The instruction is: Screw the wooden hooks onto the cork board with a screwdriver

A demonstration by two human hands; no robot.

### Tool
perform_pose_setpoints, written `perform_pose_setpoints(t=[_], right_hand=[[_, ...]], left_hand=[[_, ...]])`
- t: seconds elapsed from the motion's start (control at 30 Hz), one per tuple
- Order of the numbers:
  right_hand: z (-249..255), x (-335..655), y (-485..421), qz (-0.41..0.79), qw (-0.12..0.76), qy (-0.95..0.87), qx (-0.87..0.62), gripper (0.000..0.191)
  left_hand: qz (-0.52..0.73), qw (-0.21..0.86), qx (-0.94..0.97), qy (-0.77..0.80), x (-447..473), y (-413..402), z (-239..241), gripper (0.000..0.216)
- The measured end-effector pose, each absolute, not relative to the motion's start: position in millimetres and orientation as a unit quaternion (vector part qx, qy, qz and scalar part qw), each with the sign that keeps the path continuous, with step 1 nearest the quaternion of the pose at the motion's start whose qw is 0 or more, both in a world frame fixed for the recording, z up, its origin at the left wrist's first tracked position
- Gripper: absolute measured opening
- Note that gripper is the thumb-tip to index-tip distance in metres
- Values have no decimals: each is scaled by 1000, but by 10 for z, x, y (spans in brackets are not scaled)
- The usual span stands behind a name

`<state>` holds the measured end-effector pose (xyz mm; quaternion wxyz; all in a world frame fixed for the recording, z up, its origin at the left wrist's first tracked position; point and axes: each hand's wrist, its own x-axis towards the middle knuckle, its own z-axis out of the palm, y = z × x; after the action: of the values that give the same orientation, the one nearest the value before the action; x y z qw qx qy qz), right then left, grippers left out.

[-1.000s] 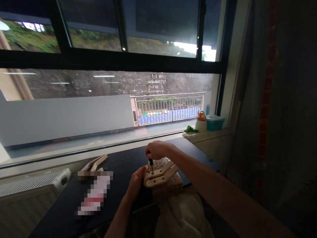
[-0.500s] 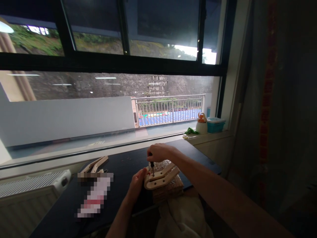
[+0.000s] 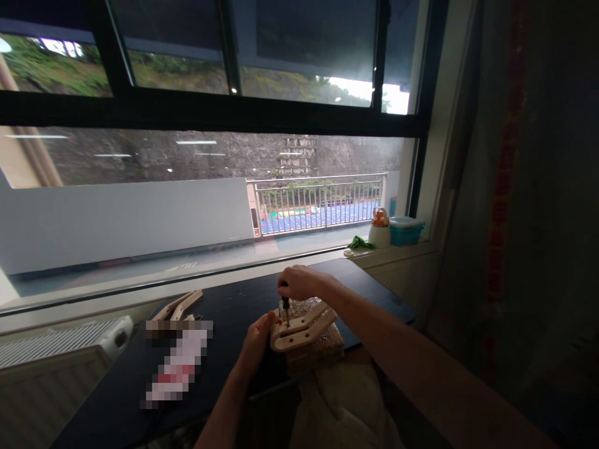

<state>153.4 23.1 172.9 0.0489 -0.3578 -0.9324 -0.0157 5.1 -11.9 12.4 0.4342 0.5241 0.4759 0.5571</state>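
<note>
Fingers of the right hand [image 3: 299, 284] curled round an upright, dark-handled screwdriver [image 3: 286, 304], left hand [image 3: 257, 337] holding the rounded end of a pale wooden piece [image 3: 302, 342], bent, 2-armed, dotted with dark holes, atop a brown stack [image 3: 322, 350], on a black table [image 3: 229, 355]

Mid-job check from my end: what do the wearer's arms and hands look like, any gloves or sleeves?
Both the left hand and right hand are ungloved. No sleeve, watch or cable shows on either forearm as far as the frame edge. Rings or small markings are too small to make out.
</note>
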Motion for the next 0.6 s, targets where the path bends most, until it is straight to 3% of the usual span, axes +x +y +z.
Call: perform_pose_setpoints(t=[0.6], right_hand=[[1711, 1528, 170, -32, 40, -931, -361, 30]], left_hand=[[557, 444, 517, 474, 57, -114, 129, 47]])
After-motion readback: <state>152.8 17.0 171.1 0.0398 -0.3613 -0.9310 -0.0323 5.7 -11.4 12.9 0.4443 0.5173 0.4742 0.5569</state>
